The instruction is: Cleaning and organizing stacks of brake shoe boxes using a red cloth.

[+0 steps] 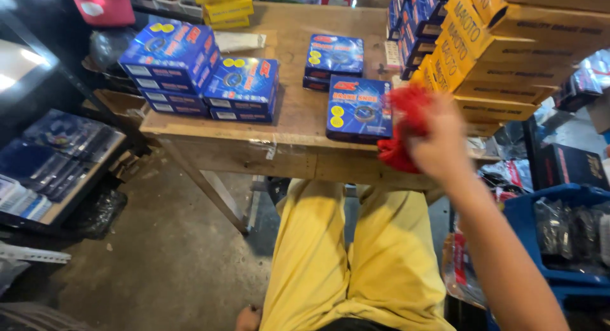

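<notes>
Clutching a crumpled red cloth (402,124), the right hand (438,143) is closed around it at three o'clock, touching the flat blue cardboard box (359,108) on the wooden table's (289,124) near edge. The bunched cloth's long axis runs roughly twelve-to-six. A sideways swipe could push that box off. The left hand (248,318), at six o'clock, is barely visible, so its grip cannot be judged.

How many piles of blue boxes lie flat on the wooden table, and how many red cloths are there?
Piles of flat blue cardboard boxes: 4
Crumpled red cloth, gripped in the right hand: 1
Total: 5
</notes>
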